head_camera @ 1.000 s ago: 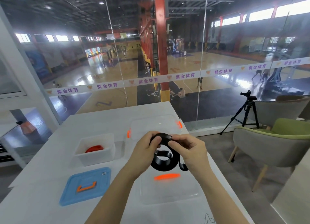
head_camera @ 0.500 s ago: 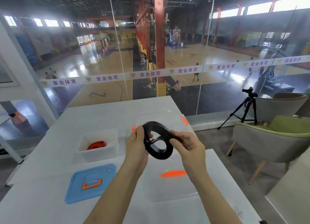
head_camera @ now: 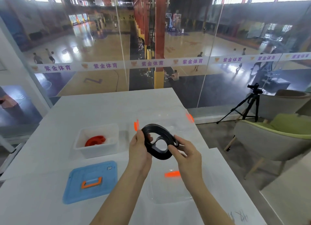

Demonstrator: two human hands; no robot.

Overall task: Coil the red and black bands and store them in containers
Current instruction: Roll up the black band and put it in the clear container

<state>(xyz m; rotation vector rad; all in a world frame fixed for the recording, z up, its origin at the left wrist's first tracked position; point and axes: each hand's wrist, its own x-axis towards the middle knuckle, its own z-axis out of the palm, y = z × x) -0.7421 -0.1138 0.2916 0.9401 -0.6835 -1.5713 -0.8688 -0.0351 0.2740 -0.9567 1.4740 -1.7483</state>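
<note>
Pulled black band [head_camera: 155, 127] from loose loops into one coil, pinched between left hand [head_camera: 138, 150] and right hand [head_camera: 188, 154]; probably ready for clear box [head_camera: 178, 122].

bare left hand [head_camera: 139, 150], bare right hand [head_camera: 186, 155]

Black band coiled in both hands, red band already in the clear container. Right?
No. Head view shows the red band in the white container, left of the hands, not the clear container. The black band is coiled, held by the left hand and right hand.
</note>
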